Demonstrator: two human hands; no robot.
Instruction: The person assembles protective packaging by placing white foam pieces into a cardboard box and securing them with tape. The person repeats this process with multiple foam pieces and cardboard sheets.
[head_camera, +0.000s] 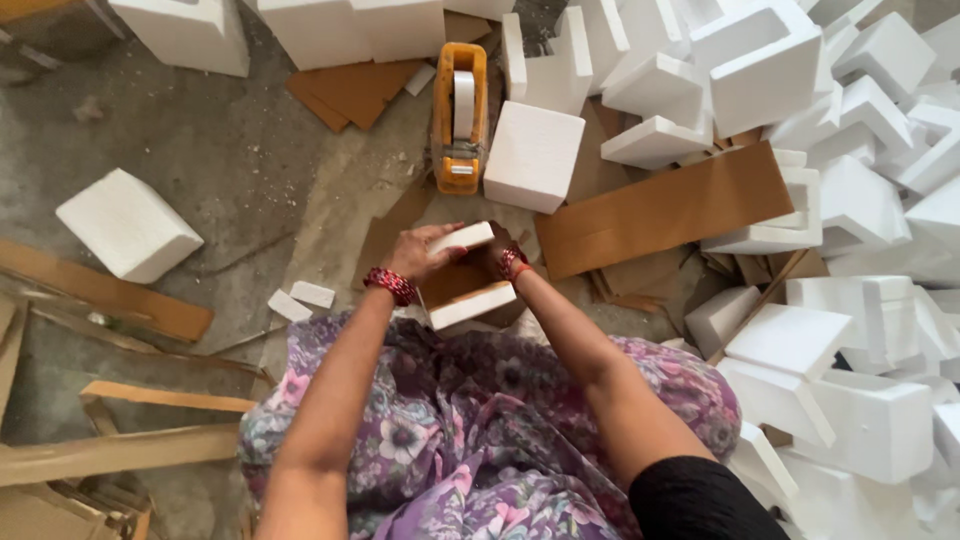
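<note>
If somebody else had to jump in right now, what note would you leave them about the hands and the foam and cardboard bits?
Left hand: grips the far white foam strip on the brown cardboard piece.
Right hand: mostly hidden behind that piece, seems to steady it.
Near foam strip sits on the cardboard's close edge.
Orange tape dispenser lies on the floor just beyond, untouched; no tape visible on the piece.
Foam pile on the right.

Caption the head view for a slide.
Both hands hold a cardboard piece between foam strips, near a tape dispenser.
</note>
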